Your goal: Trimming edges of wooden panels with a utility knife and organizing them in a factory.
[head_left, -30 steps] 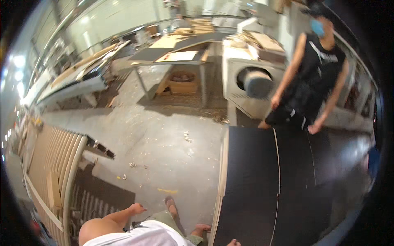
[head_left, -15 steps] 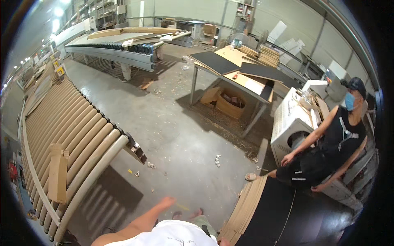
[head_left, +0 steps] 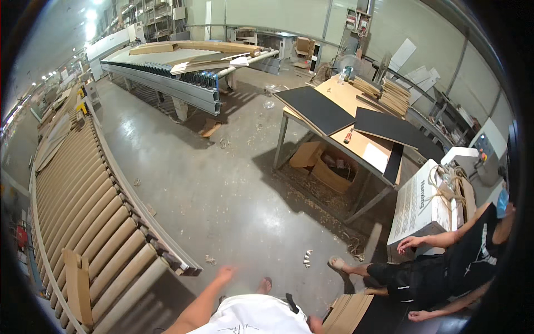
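My left hand hangs out in front of me over the grey floor. Motion smears its fingers, so I cannot see whether it holds anything. Close to my right side only a small part of my right hand shows, with its fingers hidden. The nearest thing to it is a stack of brown-edged boards with a black top. Whether the hand touches the stack is unclear.
Left stands a roller conveyor bearing a folded cardboard piece. A worktable carries black panels, with an open carton below. Right, a masked person stands beside a white machine. Wood scraps dot the floor.
My view has swung, so the worktable and stack sit further right. The other person's arm has lifted away from their thigh, and the hand is held out. My left hand stays low in front.
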A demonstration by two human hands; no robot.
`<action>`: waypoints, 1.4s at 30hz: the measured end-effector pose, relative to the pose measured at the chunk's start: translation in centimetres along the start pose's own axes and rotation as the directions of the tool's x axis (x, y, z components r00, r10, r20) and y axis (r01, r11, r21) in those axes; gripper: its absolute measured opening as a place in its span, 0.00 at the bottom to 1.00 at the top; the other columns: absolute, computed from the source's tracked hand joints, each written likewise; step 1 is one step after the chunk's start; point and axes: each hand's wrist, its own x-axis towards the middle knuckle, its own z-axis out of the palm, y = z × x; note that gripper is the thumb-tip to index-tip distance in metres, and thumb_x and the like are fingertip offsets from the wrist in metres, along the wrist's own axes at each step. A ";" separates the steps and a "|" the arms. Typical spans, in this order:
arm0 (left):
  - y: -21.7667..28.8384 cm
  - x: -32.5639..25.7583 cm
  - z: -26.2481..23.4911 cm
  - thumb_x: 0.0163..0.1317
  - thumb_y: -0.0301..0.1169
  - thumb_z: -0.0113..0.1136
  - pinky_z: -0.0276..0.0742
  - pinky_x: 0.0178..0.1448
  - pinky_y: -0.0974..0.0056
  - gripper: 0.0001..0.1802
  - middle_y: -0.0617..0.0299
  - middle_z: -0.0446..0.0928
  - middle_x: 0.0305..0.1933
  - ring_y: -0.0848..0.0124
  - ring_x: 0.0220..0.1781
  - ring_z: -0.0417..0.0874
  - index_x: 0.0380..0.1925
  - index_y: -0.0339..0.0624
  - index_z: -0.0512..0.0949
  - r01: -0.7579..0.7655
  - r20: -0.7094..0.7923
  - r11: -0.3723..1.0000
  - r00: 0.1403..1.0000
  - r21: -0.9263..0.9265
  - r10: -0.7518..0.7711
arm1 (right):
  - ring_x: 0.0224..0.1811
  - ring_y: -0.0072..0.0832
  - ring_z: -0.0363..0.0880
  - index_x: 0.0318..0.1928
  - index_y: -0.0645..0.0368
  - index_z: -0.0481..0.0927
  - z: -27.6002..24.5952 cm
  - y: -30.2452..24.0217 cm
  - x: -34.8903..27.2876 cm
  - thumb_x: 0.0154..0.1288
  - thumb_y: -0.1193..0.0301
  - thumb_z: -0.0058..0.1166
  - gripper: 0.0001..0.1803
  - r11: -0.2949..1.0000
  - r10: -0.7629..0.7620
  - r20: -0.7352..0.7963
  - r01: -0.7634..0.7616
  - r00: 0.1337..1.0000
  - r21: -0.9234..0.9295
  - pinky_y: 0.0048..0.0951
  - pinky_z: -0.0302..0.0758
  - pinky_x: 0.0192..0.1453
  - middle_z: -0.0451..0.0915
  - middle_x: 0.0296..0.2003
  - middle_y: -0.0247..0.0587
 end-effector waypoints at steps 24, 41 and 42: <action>39.3 44.7 -29.8 0.70 0.44 0.52 0.79 0.43 0.61 0.23 0.54 0.83 0.38 0.65 0.40 0.83 0.45 0.31 0.79 -0.115 -0.347 0.921 0.937 -0.372 -0.023 | 0.26 0.28 0.77 0.38 0.63 0.81 26.1 -63.2 0.0 0.65 0.64 0.56 0.14 0.780 -0.608 0.111 0.618 0.786 -0.101 0.31 0.74 0.27 0.80 0.29 0.42; 86.5 79.0 -49.9 0.68 0.65 0.39 0.72 0.56 0.54 0.39 0.57 0.82 0.53 0.65 0.53 0.82 0.56 0.41 0.74 -0.378 -0.251 0.789 0.924 -0.484 0.289 | 0.28 0.27 0.79 0.47 0.57 0.78 38.6 -106.1 8.0 0.69 0.60 0.53 0.14 0.844 -0.387 -0.061 0.380 0.920 0.378 0.28 0.72 0.28 0.81 0.32 0.38; 88.7 81.7 -52.0 0.66 0.67 0.40 0.71 0.57 0.54 0.41 0.56 0.81 0.54 0.64 0.55 0.80 0.58 0.40 0.73 -0.374 -0.251 0.768 0.926 -0.519 0.281 | 0.28 0.24 0.78 0.47 0.56 0.78 38.9 -108.2 7.4 0.69 0.60 0.53 0.14 0.808 -0.451 -0.088 0.448 0.888 0.383 0.26 0.71 0.28 0.81 0.32 0.36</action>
